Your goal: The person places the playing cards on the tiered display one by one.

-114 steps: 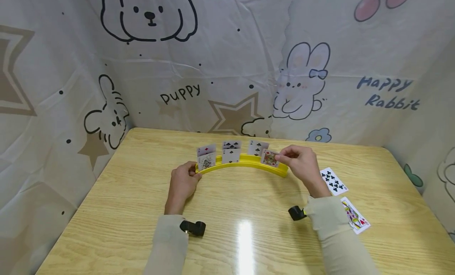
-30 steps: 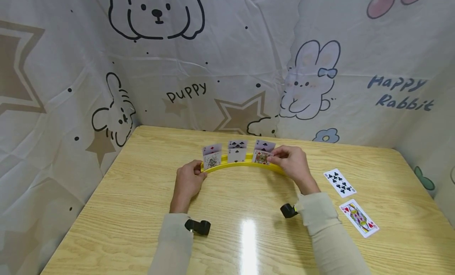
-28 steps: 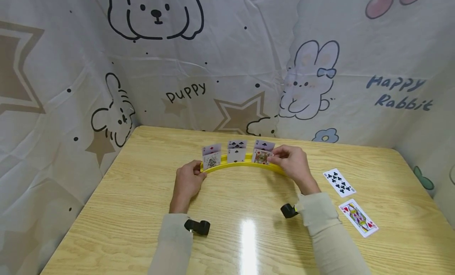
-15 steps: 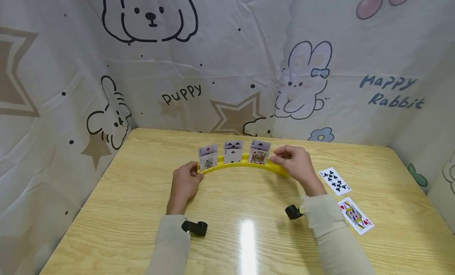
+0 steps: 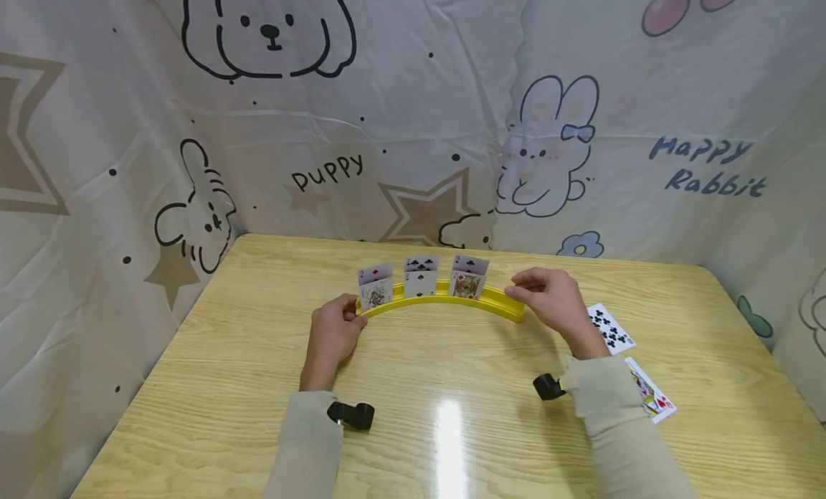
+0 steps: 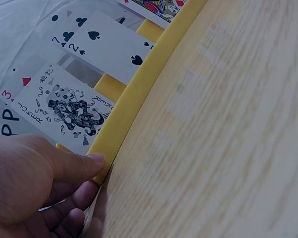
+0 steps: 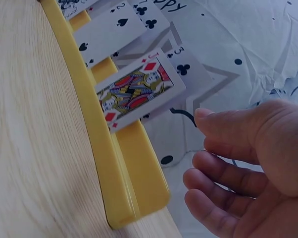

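Note:
A curved yellow card holder (image 5: 500, 303) stands on the table with playing cards upright in two rows. Its front row holds a joker (image 6: 67, 109), a two of spades (image 5: 421, 284) and a jack of diamonds (image 7: 139, 91). Behind them show a three of diamonds (image 5: 374, 273), a seven of clubs (image 5: 422, 262) and a three of clubs (image 7: 188, 72). At the holder's left end my left hand (image 5: 332, 334) pinches it, thumb on the front edge. My right hand (image 5: 551, 300) hovers beside the right end, fingers loosely bent, with nothing in it and apart from the cards.
To the right on the wooden table (image 5: 400, 384) lie a ten of clubs (image 5: 611, 330) and a queen of hearts (image 5: 653, 395), face up and partly covered by my right arm. A printed cloth (image 5: 310, 112) hangs behind and beside the table.
My right hand has set the jack of diamonds into the front row before the three of clubs, let go and drawn back to the right. My left hand keeps its grip on the holder.

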Motion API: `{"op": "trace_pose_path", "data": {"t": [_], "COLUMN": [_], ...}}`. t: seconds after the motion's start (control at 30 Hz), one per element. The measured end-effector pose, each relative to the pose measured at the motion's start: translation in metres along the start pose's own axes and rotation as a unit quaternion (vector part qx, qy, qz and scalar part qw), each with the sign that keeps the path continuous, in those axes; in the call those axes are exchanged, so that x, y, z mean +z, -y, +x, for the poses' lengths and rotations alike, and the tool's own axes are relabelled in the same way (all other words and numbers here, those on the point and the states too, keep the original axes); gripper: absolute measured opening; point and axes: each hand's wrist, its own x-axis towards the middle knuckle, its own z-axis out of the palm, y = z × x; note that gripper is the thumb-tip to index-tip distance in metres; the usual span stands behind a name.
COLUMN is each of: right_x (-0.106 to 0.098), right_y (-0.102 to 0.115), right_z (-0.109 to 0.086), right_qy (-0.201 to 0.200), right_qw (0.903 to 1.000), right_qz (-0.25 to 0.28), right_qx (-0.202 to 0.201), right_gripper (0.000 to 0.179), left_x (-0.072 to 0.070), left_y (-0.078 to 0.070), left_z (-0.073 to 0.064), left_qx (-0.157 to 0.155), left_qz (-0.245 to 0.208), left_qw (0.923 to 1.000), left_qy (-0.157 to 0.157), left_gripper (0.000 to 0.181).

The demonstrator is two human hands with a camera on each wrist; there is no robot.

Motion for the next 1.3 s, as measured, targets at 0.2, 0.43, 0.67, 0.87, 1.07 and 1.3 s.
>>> {"op": "trace_pose_path", "data": {"t": [0.2,0.43,0.67,0.87,1.07,1.3], "right_x": [-0.007,-0.016,-0.028,-0.038,-0.045,-0.05], "right_y": [-0.007,-0.017,-0.027,-0.036,-0.042,-0.051], "right_z": [-0.003,-0.006,-0.009,-0.011,-0.012,-0.01], "right_qy": [0.011,0.019,0.018,0.019,0.025,0.025], "right_qw": [0.9999,0.9994,0.9987,0.9976,0.9962,0.9947], "right_qz": [-0.008,-0.023,-0.046,-0.066,-0.082,-0.099], "right_qx": [0.006,0.017,0.01,0.013,0.014,0.011], "right_gripper": [0.037,0.041,0.043,0.045,0.045,0.044], "left_x": [0.0,0.0,-0.001,-0.001,-0.001,-0.002], "left_y": [0.0,-0.001,-0.002,-0.004,-0.003,-0.003], "left_z": [0.0,0.0,0.0,-0.001,-0.002,-0.003], "left_qx": [0.003,0.002,0.002,-0.006,-0.007,-0.005], "left_qz": [-0.002,0.002,0.005,0.003,-0.001,-0.001], "left_qw": [1.0,1.0,1.0,1.0,1.0,1.0], "left_qy": [0.001,0.002,0.001,0.003,0.004,0.004], "left_gripper": [0.035,0.034,0.035,0.035,0.036,0.036]}}
